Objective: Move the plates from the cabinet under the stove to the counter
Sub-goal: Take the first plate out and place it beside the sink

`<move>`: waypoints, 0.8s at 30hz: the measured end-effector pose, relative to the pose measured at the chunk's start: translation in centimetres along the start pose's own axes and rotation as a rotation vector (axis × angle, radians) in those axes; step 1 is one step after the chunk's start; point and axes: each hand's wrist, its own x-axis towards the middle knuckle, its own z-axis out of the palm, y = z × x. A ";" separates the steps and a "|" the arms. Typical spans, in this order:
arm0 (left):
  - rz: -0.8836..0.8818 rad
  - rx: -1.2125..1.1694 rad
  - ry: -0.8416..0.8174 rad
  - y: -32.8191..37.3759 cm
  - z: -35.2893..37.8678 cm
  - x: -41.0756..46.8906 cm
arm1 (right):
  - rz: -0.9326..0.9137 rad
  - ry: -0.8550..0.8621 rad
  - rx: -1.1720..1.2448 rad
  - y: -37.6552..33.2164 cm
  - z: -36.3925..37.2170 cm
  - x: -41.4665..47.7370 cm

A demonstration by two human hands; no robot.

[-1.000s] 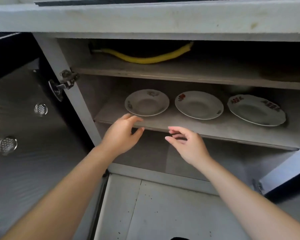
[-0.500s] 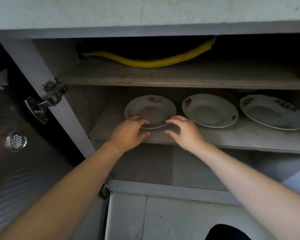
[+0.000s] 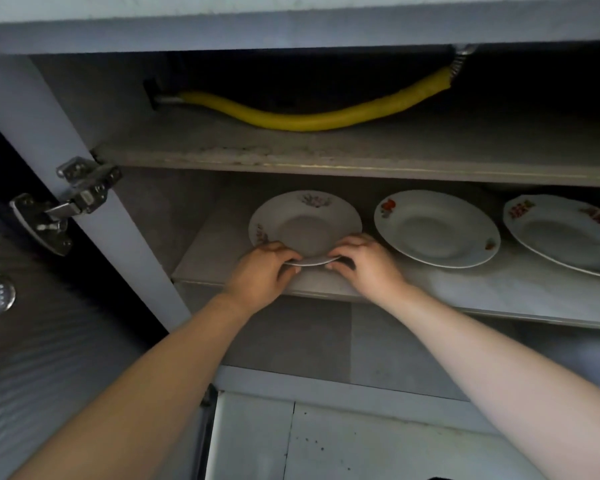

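Three white plates with flower prints lie in a row on the cabinet's middle shelf [image 3: 447,289]. The left plate [image 3: 305,220] has its near rim raised off the shelf. My left hand [image 3: 262,271] grips that rim on the left and my right hand [image 3: 366,265] grips it on the right, thumbs on top and fingers underneath. The middle plate [image 3: 437,228] lies flat just right of my right hand. The right plate [image 3: 565,233] is partly cut off by the frame's edge. The underside of the counter [image 3: 291,15] runs across the top.
A yellow hose [image 3: 312,119] sags across the upper shelf [image 3: 326,157]. The open cabinet door [image 3: 32,341] with its metal hinge [image 3: 70,199] stands at the left. The cabinet's left post [image 3: 94,209] is close to my left arm. Pale floor tiles [image 3: 326,445] lie below.
Both hands reached forward onto the shelf and closed on the left plate's near rim, which now tilts up. The camera has moved closer to the cabinet.
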 end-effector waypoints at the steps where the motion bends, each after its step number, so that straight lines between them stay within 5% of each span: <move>1: 0.005 0.002 0.009 0.0 0.0 -0.1 | -0.009 0.014 0.013 0.2 0.1 0.0; 24: 0.069 -0.004 -0.045 2.4 -1.1 -4.0 | -0.076 0.039 0.098 0.0 -1.1 -5.3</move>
